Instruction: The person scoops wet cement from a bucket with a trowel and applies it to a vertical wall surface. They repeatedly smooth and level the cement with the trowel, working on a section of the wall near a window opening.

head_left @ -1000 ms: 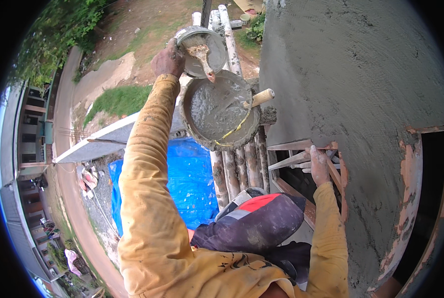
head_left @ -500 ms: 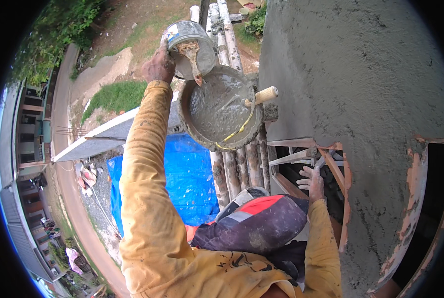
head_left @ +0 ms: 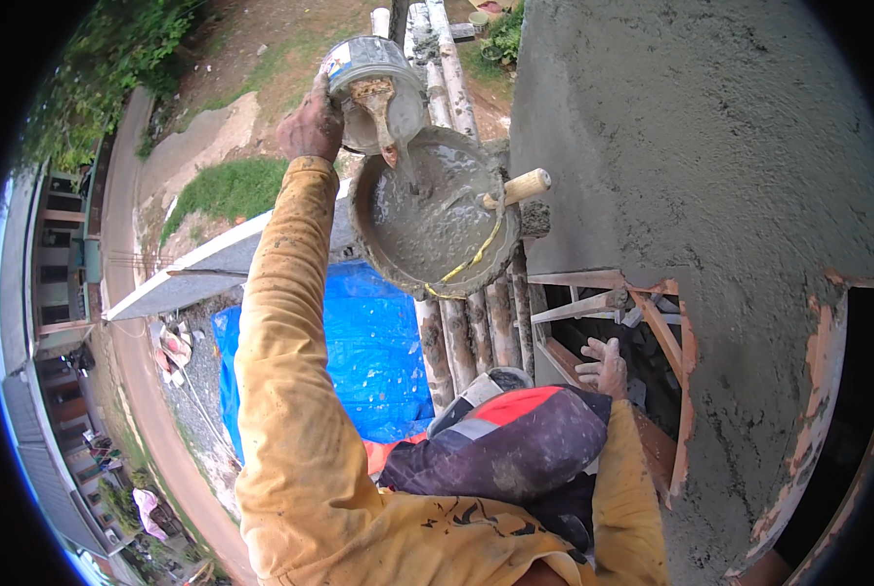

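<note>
My left hand grips a small clear plastic pail by its side. The pail is tipped over the far rim of a larger bucket of wet grey mortar. A paintbrush lies in the pail with its handle pointing down out of its mouth. Thin grey liquid runs from there into the mortar. Across the bucket's right rim rests a tool with a wooden handle, its other end sunk in the mortar. My right hand, fingers apart and holding nothing, is near the window opening beside my knee.
The bucket stands on scaffold poles running away from me. To the right rises a freshly plastered wall with an orange-edged window opening. Down on the left lie a blue tarp, a concrete ledge and a road.
A stream of liquid now falls from the tipped pail into the mortar bucket. My right hand has shifted slightly left and nearer my knee.
</note>
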`<act>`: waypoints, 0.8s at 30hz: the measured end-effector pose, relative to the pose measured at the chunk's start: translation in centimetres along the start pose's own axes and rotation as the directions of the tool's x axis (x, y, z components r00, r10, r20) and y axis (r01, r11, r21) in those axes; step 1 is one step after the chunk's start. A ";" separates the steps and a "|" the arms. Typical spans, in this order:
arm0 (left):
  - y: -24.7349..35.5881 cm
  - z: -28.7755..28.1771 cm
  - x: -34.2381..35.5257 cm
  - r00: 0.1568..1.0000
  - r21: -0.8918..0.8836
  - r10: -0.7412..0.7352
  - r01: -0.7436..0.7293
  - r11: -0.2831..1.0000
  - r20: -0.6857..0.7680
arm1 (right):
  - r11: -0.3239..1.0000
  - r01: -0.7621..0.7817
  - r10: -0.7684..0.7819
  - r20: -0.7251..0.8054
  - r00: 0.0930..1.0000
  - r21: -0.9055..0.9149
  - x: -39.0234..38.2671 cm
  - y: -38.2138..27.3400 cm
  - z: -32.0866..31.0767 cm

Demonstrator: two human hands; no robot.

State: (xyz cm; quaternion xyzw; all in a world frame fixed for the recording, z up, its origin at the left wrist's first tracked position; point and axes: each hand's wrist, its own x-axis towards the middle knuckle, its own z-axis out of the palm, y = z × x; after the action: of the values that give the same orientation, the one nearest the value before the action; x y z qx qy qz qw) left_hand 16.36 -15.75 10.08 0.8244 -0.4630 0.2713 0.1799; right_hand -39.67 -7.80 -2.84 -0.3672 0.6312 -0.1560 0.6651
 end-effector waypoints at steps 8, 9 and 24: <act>-0.4 5.4 1.7 0.863 0.135 -0.319 0.290 0.948 0.392 | 0.992 -0.074 0.061 -0.128 0.990 -0.102 -1.6 1.4 0.9; -0.4 7.0 1.7 0.858 0.139 -0.297 0.263 0.955 0.420 | 0.992 -0.087 0.076 -0.110 0.991 -0.093 -1.6 2.1 0.6; 4.3 21.5 1.2 0.481 0.155 -0.407 0.481 0.863 0.776 | 0.959 -0.162 0.135 -0.126 0.983 -0.232 -3.6 2.7 1.2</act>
State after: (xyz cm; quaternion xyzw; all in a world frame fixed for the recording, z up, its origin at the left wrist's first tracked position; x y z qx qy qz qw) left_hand 19.18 -30.51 -5.90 0.9398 -0.2752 -0.1947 0.0560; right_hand -39.81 -3.22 -2.14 -0.3877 0.7067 -0.0475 0.5900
